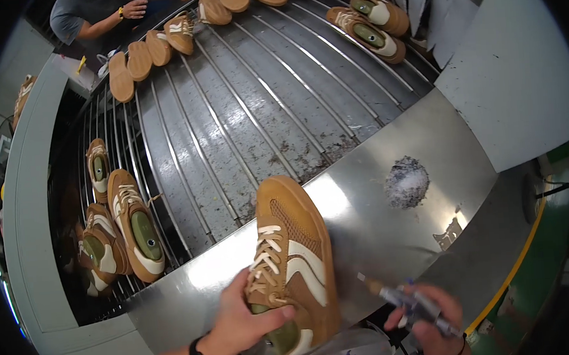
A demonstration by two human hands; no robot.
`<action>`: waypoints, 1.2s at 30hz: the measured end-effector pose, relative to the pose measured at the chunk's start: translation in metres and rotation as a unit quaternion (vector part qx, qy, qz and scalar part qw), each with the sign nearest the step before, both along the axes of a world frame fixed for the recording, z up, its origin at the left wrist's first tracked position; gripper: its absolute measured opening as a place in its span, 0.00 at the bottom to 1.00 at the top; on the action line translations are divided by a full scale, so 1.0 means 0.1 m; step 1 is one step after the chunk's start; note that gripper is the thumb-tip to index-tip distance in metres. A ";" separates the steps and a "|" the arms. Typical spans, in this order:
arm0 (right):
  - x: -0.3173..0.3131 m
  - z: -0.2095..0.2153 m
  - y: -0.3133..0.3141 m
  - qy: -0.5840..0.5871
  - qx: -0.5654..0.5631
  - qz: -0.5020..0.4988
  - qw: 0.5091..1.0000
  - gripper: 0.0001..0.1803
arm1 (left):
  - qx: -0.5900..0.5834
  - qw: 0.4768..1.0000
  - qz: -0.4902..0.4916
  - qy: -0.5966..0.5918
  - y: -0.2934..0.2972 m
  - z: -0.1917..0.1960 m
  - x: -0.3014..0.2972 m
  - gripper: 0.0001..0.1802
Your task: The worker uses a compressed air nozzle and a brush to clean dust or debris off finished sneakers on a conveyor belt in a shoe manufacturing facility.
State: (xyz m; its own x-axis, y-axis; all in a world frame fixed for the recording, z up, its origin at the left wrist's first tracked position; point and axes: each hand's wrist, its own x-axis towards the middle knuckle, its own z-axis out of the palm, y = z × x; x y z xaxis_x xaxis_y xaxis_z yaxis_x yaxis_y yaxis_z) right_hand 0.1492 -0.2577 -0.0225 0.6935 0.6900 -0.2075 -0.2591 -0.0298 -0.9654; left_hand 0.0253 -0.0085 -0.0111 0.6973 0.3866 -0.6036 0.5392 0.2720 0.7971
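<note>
A tan sneaker (pixel 294 243) with cream laces and a green shoe last inside stands toe-up in front of me, its side panel facing the right. My left hand (pixel 245 319) is closed around its collar and tongue, thumb over the opening. Right of the shoe, apart from it, my right hand (pixel 436 318) grips a slim grey hand tool (pixel 408 301) with a brownish, narrow tip. That tip points up and left toward the sneaker's sole edge. Motion blur hides the tool's exact kind.
Steel rollers (pixel 237 115) form a conveyor beyond a shiny metal ledge (pixel 369 165). A pile of whitish-grey crumbs (pixel 407 182) lies on the ledge. More tan sneakers (pixel 136 227) stand at left and far right; several soles (pixel 139 61) line the far side. A co-worker's hand (pixel 133 8) shows there.
</note>
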 end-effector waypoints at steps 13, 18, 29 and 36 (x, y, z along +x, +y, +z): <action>0.70 -0.09 -0.04 0.077 -0.002 -0.094 0.993 0.23 | 0.643 0.529 -0.499 -0.238 0.27 0.20 0.10 0.12; 0.68 0.08 0.53 0.149 0.005 0.072 0.986 0.23 | 0.646 0.564 -0.468 -0.214 0.26 0.12 -0.02 0.12; 0.68 0.35 1.05 0.027 -0.035 0.272 0.961 0.23 | 0.627 0.586 -0.434 -0.275 0.35 0.18 0.09 0.15; 0.61 0.35 1.17 0.037 -0.029 0.242 0.969 0.21 | 0.641 0.611 -0.348 -0.308 0.35 0.09 0.08 0.14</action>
State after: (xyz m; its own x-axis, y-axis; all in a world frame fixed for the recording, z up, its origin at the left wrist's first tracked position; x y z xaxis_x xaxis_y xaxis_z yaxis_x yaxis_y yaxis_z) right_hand 0.2103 -0.1405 0.0127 0.2739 0.9162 -0.2925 -0.2692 -0.2189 -0.9379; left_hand 0.0332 0.0263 -0.0016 0.9045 -0.2530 0.3433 -0.3404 -0.9133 0.2237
